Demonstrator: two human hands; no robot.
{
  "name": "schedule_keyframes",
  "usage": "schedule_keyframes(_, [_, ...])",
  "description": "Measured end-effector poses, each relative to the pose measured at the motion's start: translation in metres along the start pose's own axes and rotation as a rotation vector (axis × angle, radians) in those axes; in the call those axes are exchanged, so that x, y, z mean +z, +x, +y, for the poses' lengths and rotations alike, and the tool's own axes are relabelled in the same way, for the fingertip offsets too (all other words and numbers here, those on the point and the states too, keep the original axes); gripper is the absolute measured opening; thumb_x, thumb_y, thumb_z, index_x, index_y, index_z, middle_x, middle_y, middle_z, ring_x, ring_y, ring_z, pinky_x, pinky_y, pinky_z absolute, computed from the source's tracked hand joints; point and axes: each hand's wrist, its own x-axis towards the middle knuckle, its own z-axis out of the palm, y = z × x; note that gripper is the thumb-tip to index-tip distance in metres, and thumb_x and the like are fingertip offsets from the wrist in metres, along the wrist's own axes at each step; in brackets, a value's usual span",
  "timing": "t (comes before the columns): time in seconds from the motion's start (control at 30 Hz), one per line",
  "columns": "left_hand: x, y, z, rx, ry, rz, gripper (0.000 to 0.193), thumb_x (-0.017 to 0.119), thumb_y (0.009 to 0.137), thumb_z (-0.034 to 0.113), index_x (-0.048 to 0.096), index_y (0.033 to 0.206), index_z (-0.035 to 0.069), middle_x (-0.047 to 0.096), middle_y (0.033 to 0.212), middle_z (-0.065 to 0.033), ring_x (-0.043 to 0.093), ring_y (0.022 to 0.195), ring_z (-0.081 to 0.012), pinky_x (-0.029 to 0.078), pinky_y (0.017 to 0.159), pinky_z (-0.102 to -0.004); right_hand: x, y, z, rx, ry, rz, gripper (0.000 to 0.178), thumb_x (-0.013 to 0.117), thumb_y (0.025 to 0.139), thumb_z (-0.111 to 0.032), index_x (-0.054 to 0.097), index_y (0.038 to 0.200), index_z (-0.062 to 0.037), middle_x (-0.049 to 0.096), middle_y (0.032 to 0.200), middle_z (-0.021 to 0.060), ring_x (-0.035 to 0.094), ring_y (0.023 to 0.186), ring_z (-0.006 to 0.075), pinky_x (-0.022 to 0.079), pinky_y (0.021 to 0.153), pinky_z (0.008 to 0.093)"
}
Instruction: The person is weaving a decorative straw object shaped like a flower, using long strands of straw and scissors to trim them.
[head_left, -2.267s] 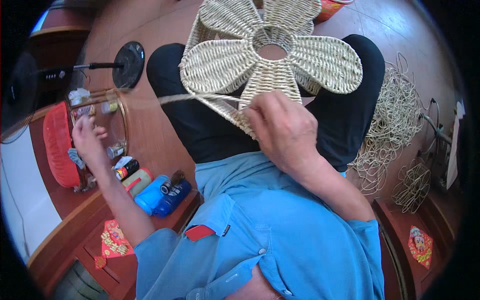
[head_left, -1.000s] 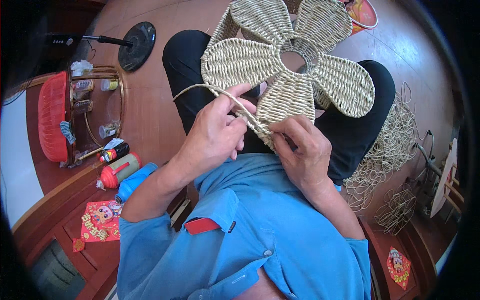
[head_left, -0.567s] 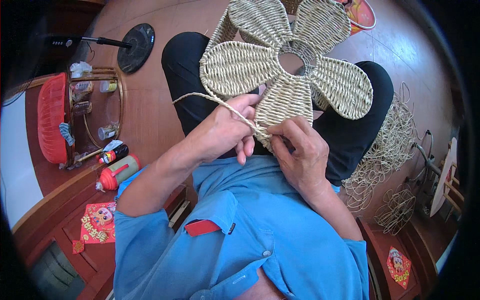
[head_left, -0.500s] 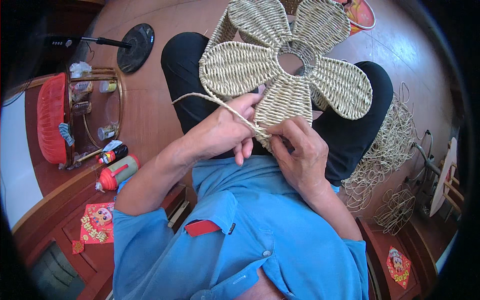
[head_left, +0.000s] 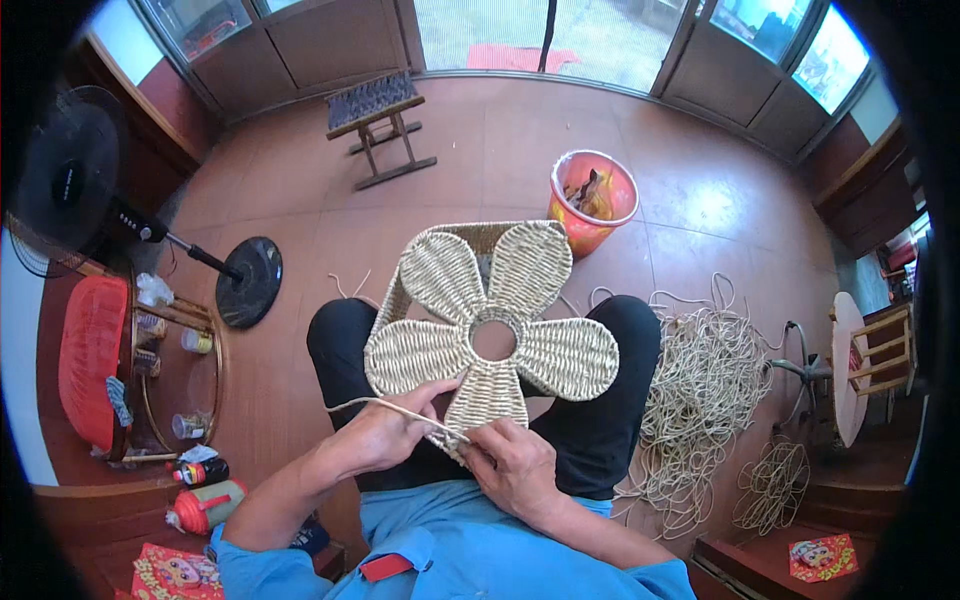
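Both hands (head_left: 455, 450) unmoved; cord (head_left: 385, 405) now runs leftward, near-level.

Open floor ahead; rope pile (head_left: 705, 395) right, side table (head_left: 170, 385) left.

The woven flower frame (head_left: 492, 322) lies on the person's lap, its lowest petal just ahead of the fingertips of both hands. The left hand (head_left: 385, 435) sits left of that petal, the right hand (head_left: 512, 465) just below it. A cord strand (head_left: 385, 404) runs from between the fingers out to the left, over the left hand. Right of the right-hand fingers, on the floor, lies a heap of cord (head_left: 700, 385), with a bare wire frame (head_left: 772, 485) beyond it. Far ahead of the fingers, behind the flower, stands a bucket (head_left: 592, 200), a stool (head_left: 378, 125) further back. Left of the left-hand fingers stands a fan (head_left: 120, 215), a bottle (head_left: 205, 505) nearer.
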Motion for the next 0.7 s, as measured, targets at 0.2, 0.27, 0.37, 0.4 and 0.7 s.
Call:
schedule_keyframes(0.2, [0.011,-0.01,0.003,0.192,0.184,0.118,0.069,0.062,0.1,0.0,0.038,0.164,0.006,0.068,0.108,-0.0149,0.071,0.097,-0.0313,0.058,0.09,-0.0418,0.005,-0.004,0.005,0.0,0.0,0.018,0.016,0.084,0.089,-0.017,0.076,0.102,-0.0102,0.069,0.09,0.0073,0.072,0.078,0.0289,0.056,0.067,0.0413])
schedule_keyframes(0.27, [0.009,-0.009,0.005,0.012,0.13,0.024,0.072,0.065,0.098,0.002,0.037,0.164,0.007,0.073,0.111,-0.0133,0.074,0.105,-0.0296,0.058,0.094,-0.0415,0.006,-0.003,0.004,-0.013,0.003,0.044,0.014,0.082,0.089,-0.016,0.075,0.1,-0.0111,0.068,0.089,0.0073,0.071,0.077,0.0296,0.055,0.067,0.0425])
schedule_keyframes(0.37, [0.005,-0.009,0.008,0.014,0.108,0.009,0.072,0.066,0.098,0.003,0.038,0.164,0.007,0.075,0.108,-0.0127,0.075,0.104,-0.0283,0.058,0.094,-0.0413,0.005,-0.002,0.003,-0.014,0.015,0.06,0.012,0.081,0.089,-0.015,0.073,0.097,-0.012,0.066,0.088,0.0076,0.07,0.076,0.0307,0.055,0.067,0.044])
schedule_keyframes(0.4, [0.004,-0.009,0.008,0.026,0.078,0.019,0.071,0.065,0.098,0.003,0.04,0.164,0.006,0.075,0.107,-0.0127,0.075,0.104,-0.0281,0.057,0.096,-0.0411,0.005,-0.001,0.002,-0.004,0.018,0.05,0.012,0.082,0.088,-0.015,0.073,0.097,-0.0119,0.065,0.088,0.008,0.07,0.077,0.0312,0.055,0.067,0.0443])
schedule_keyframes(0.7, [0.017,-0.005,-0.003,-0.16,-0.595,-0.093,0.076,0.051,0.101,-0.002,0.02,0.169,0.003,0.062,0.101,-0.0082,0.067,0.059,-0.0131,0.056,0.046,-0.0261,0.009,-0.003,0.007,0.002,-0.019,0.025,0.015,0.084,0.087,-0.011,0.075,0.097,-0.0051,0.069,0.088,0.0128,0.069,0.073,0.0333,0.053,0.064,0.043])
